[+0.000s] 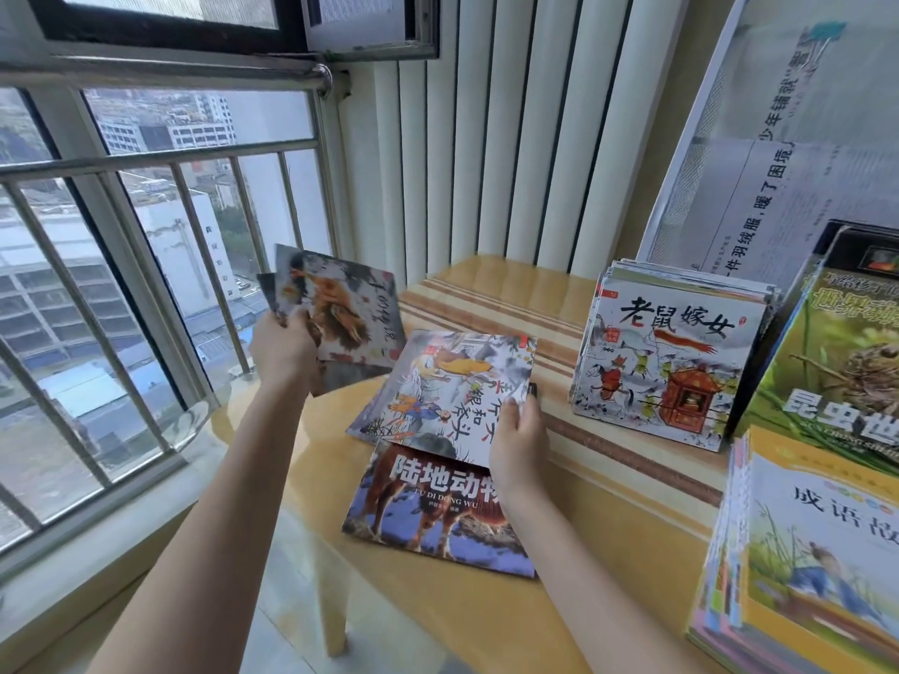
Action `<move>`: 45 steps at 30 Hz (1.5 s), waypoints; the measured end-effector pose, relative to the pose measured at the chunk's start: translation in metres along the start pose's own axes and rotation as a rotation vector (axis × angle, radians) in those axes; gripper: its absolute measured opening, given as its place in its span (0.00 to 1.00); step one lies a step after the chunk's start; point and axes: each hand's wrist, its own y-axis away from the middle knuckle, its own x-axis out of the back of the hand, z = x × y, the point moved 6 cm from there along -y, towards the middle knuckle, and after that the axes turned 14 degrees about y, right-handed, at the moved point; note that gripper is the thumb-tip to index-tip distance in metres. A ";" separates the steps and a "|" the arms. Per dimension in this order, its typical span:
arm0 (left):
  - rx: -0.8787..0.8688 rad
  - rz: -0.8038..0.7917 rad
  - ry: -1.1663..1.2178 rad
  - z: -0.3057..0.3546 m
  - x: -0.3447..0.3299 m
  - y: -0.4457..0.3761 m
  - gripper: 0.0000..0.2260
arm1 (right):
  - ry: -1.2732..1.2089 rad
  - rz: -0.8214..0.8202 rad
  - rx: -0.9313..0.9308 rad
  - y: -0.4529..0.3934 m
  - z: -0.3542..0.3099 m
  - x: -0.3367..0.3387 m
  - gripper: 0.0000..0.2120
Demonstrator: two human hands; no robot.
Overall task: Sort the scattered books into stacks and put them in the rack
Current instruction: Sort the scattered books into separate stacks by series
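My left hand (282, 350) grips a few thin picture books (345, 313) by their lower left corner, held up above the table's left end; the front one shows a rooster. My right hand (518, 440) holds the right edge of another ink-painting picture book (438, 386), tilted and lying partly on a book with a brown cow cover (428, 508) flat on the table. At the right, a stack topped by a mouse-wedding cover (666, 357) leans on its neighbours. A green insect book (836, 362) stands behind it, and a yellow-covered stack (807, 561) lies nearest.
The yellow wooden table (584, 479) has striped bands across it. A window with metal bars (146, 265) runs along the left, white vertical slats (486, 138) stand behind, and a large printed newspaper sheet (778, 153) leans at the back right.
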 end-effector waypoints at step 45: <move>0.372 -0.752 0.502 -0.011 -0.061 0.127 0.19 | -0.616 -0.236 -0.015 -0.018 -0.002 0.065 0.28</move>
